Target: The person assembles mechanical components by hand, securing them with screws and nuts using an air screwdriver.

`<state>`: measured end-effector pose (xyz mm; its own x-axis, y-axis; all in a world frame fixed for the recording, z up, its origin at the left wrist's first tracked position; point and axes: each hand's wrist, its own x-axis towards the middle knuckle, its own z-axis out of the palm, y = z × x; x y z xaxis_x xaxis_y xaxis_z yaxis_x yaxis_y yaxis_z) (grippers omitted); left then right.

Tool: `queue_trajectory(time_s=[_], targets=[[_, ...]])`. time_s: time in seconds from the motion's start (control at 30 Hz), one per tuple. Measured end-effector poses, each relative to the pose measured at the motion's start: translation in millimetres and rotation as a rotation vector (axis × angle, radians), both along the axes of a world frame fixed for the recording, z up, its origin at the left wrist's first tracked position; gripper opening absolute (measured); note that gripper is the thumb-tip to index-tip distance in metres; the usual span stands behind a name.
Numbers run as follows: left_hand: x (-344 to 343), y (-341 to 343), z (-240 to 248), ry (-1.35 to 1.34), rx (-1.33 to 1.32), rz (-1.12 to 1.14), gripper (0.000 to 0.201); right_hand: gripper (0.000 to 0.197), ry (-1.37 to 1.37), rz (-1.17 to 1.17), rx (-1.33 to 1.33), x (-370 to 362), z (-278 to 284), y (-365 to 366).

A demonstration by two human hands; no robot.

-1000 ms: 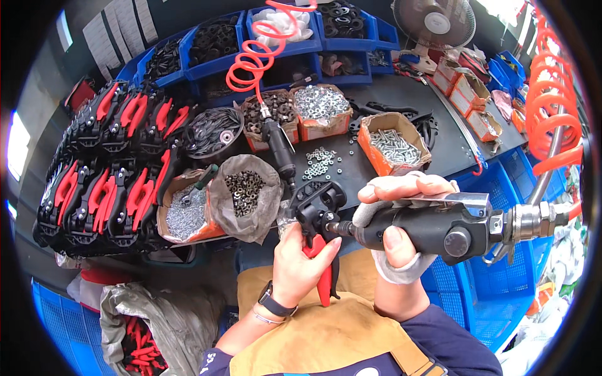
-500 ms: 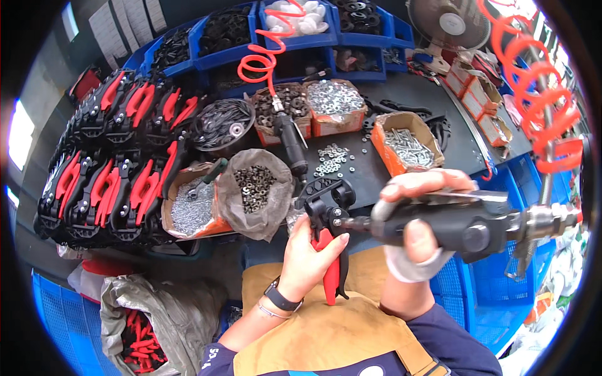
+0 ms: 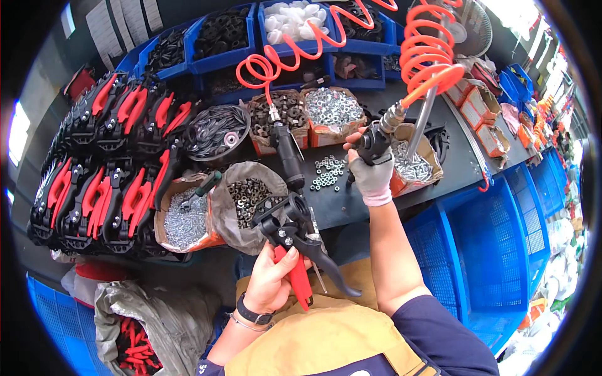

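Note:
My left hand (image 3: 271, 279) is closed around the red grip of a black-and-red pistol-grip assembly (image 3: 295, 235), held over my lap. Two shiny screw heads show on its black body, and a curved black lever points down to the right. Over the bench, my right hand (image 3: 373, 172), in a glove with bare fingertips, grips a black air screwdriver (image 3: 376, 143) on an orange coiled hose (image 3: 433, 53). This tool points downward; its tip is partly hidden by the hand. A second air screwdriver (image 3: 290, 156) hangs just beyond the assembly.
Boxes of nuts (image 3: 332, 109) and screws (image 3: 411, 164) stand on the bench, with loose nuts (image 3: 328, 172) between. A bag of dark nuts (image 3: 251, 200) is near my left hand. Similar assemblies (image 3: 100, 194) are stacked left. Blue crates (image 3: 483, 244) stand right.
My right hand has carried the air screwdriver away from the assembly, up and forward over the bench, turning it upright. The assembly has tilted and moved slightly left and nearer in my left hand.

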<state>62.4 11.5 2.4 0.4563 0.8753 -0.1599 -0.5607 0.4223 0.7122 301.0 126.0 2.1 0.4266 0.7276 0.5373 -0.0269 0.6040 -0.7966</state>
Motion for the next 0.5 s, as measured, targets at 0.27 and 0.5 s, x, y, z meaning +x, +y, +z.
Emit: queue_trajectory(time_s=[0.27,0.5], targets=[[2.1,4.6,14.8,-0.083,-0.099,-0.093,0.045,0.051,-0.804,-0.5,-0.676,9.5,29.2,43.7],[-5.6,0.1,10.6,0.084,-0.01,0.151,0.036,0.067,-1.323,-0.531,-0.541,-75.1,25.7,22.8]])
